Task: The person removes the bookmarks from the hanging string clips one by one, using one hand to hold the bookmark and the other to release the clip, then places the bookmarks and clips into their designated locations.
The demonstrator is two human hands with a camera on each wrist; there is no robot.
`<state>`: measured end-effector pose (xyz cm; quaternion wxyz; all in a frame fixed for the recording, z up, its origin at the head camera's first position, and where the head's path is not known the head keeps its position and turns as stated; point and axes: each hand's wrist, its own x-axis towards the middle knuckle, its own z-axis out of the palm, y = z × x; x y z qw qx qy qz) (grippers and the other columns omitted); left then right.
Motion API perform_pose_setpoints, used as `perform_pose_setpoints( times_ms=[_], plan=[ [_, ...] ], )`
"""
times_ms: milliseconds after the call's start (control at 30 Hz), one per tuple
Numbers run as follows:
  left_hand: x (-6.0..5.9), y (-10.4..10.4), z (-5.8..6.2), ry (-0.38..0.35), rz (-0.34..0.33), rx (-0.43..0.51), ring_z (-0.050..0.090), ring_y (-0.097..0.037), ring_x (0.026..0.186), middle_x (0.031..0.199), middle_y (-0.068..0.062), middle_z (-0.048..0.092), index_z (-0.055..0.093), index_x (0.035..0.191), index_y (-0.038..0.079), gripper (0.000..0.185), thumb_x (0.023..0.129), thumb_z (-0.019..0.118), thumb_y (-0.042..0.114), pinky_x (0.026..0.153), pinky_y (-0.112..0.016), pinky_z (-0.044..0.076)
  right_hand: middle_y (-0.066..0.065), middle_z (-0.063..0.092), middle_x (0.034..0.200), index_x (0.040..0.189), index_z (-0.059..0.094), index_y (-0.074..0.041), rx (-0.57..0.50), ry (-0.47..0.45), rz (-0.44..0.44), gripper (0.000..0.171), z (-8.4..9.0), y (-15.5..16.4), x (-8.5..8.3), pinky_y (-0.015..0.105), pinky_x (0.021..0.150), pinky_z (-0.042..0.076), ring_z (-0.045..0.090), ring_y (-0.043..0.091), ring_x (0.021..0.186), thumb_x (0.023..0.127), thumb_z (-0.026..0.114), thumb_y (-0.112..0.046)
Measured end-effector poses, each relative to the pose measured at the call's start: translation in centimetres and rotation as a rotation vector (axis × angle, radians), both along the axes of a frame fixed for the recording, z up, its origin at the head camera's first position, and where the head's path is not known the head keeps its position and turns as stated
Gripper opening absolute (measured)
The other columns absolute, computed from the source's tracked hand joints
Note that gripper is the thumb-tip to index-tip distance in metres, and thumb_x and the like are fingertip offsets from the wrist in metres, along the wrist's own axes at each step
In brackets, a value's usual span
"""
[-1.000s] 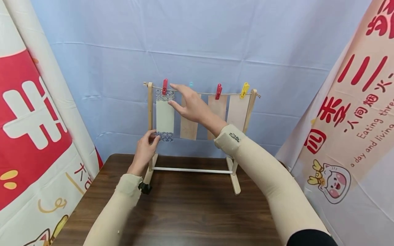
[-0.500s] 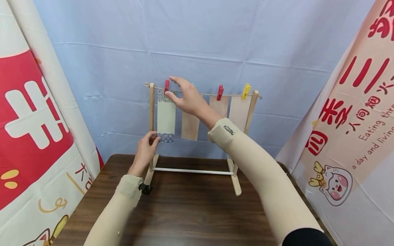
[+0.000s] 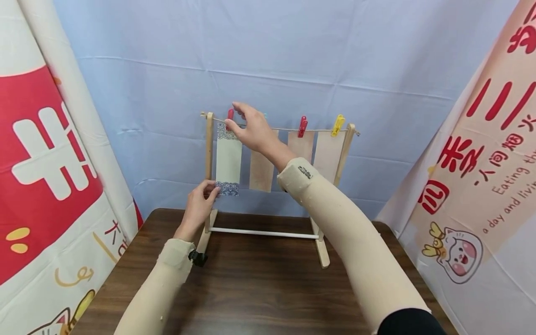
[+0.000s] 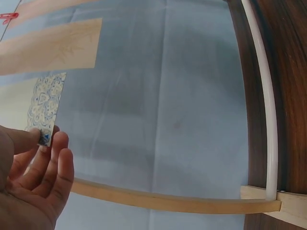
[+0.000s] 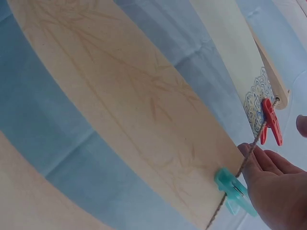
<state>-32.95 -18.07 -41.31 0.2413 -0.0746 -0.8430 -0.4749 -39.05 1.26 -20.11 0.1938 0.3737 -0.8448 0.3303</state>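
A pale paper strip point(image 3: 228, 160) with blue patterned ends hangs from the rack's string at the left. My left hand point(image 3: 199, 207) pinches its lower left corner between thumb and fingers, plainest in the left wrist view. At its top edge, a red clothespin point(image 5: 269, 120) fastens it to the string. My right hand point(image 3: 256, 131) is raised beside that clothespin, thumb and fingers spread apart. In the right wrist view a gap shows between them and the clothespin. Near that hand a teal clothespin point(image 5: 234, 189) holds a tan strip point(image 5: 120, 96) with faint bamboo drawings.
Two further strips hang to the right, under another red clothespin point(image 3: 302, 126) and a yellow clothespin point(image 3: 338, 125). The wooden rack point(image 3: 209, 149) has a white lower bar point(image 3: 264, 233) and stands at the back of the brown table point(image 3: 259, 288). Cloth hangs behind and on both sides.
My right hand has moved left and slightly up, to the red clothespin on the patterned strip. My left hand keeps its pinch on the strip's corner. The view has shifted slightly.
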Motion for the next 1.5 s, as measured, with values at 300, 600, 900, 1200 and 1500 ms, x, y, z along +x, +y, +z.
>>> perform_pose_setpoints(
  times_ms=[300,600,900,1200,1500],
  plan=[
    [0.3,-0.1,-0.3,-0.02,-0.032,0.002,0.074,-0.028,0.089,0.098,-0.014,0.077,0.069,0.129,0.002,0.026,0.111,0.064,0.02,0.076,-0.039,0.057,0.014,0.063,0.15,0.16,0.046,-0.001,-0.028,-0.109,-0.057,0.058,-0.2,-1.0,-0.8,0.034,0.116,0.049,0.061,0.028,0.139,0.112,0.061,-0.03],
    [0.3,-0.1,-0.4,-0.011,-0.035,0.008,0.075,-0.027,0.09,0.102,-0.013,0.077,0.069,0.128,0.002,0.024,0.11,0.066,0.017,0.077,-0.037,0.058,0.012,0.07,0.136,0.157,0.051,-0.001,-0.089,-0.157,-0.079,0.05,0.1,-1.7,-1.1,0.031,0.108,0.053,0.068,0.022,0.126,0.114,0.057,-0.026],
    [0.2,-0.1,-0.7,0.01,-0.044,0.006,0.075,-0.03,0.093,0.106,-0.016,0.077,0.066,0.134,0.0,0.03,0.108,0.069,0.014,0.082,-0.043,0.06,0.011,0.075,0.127,0.147,0.062,-0.001,-0.136,-0.158,-0.063,0.04,0.1,-1.6,-1.2,0.033,0.103,0.055,0.07,0.021,0.12,0.114,0.058,-0.022],
    [0.3,-0.1,-0.7,0.009,-0.04,0.022,0.076,-0.03,0.094,0.109,-0.016,0.077,0.065,0.134,-0.001,0.03,0.107,0.069,0.013,0.082,-0.036,0.058,0.011,0.076,0.114,0.132,0.068,-0.001,-0.203,-0.118,-0.035,0.028,0.0,-1.5,-1.0,0.031,0.094,0.056,0.071,0.021,0.105,0.11,0.064,-0.018],
    [0.2,-0.2,-1.2,0.0,-0.035,0.053,0.076,-0.031,0.096,0.111,-0.017,0.076,0.064,0.138,0.001,0.034,0.107,0.069,0.015,0.086,-0.044,0.06,0.01,0.078,0.107,0.118,0.068,-0.002,-0.233,-0.073,0.026,0.015,-0.1,-1.3,-0.6,0.029,0.089,0.056,0.071,0.02,0.097,0.107,0.069,-0.012]
  ],
)
